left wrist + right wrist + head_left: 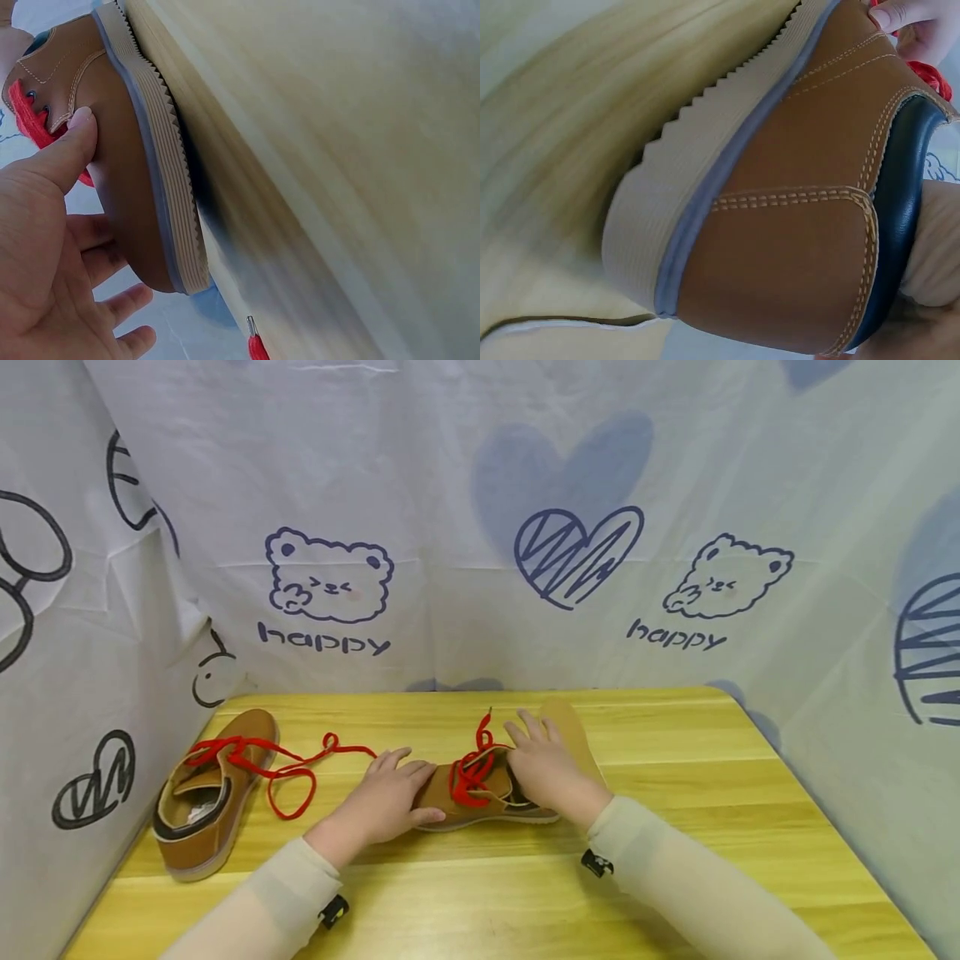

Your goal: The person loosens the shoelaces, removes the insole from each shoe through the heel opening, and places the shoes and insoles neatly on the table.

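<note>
A brown leather shoe (438, 791) with red laces (474, 774) lies across the middle of the table, its toe toward the left. At the toe, my left hand (388, 800) holds the shoe, thumb on the near side near the laces and the other fingers on the far side, as the left wrist view shows. My right hand (551, 777) rests at the dark padded collar (904, 202) near the heel. Its visible fingers are spread and extended away from me; its thumb is hidden. A tan insole (573, 731) lies flat beyond this hand, partly covered.
Another brown shoe (243, 777) stands at the table's left, its toe pointing away. A long red lace (296, 772) trails from it rightward toward my left hand. White cloth with printed bears and hearts (570, 527) hangs behind the yellow wood table (720, 827).
</note>
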Available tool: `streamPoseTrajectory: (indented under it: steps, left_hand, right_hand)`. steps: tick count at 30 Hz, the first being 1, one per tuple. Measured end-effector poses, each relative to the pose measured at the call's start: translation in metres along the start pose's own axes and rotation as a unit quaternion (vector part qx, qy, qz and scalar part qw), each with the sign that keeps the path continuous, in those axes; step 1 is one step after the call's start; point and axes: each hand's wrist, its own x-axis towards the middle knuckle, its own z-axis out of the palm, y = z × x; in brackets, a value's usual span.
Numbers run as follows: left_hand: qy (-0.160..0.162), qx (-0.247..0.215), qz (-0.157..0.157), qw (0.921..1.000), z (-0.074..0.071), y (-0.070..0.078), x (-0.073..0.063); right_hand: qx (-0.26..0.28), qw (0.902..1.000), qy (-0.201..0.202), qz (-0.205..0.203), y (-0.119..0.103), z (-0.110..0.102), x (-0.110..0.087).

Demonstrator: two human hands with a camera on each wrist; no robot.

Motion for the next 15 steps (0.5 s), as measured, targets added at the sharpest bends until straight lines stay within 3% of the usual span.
streamPoseTrajectory:
  steps: [4,7,9,15]
  left_hand:
    - [0.007,-0.008,0.004,0.9999,0.000,0.001,-0.001]
    - [0.009,-0.014,0.004,0.9999,0.000,0.003,-0.002]
    - [0.010,-0.013,0.001,0.9999,0.000,0.003,-0.002]
    - [0.013,-0.012,-0.006,0.9998,0.001,0.001,-0.002]
  right_hand:
    - [0.066,0.9977,-0.005,-0.016,0.009,0.002,0.001]
    - [0.164,0.9860,-0.015,-0.027,0.018,0.004,0.000]
    - [0.241,0.9696,-0.023,-0.034,0.023,0.003,-0.001]
    - [0.422,0.9053,-0.034,-0.032,0.035,0.003,0.001]
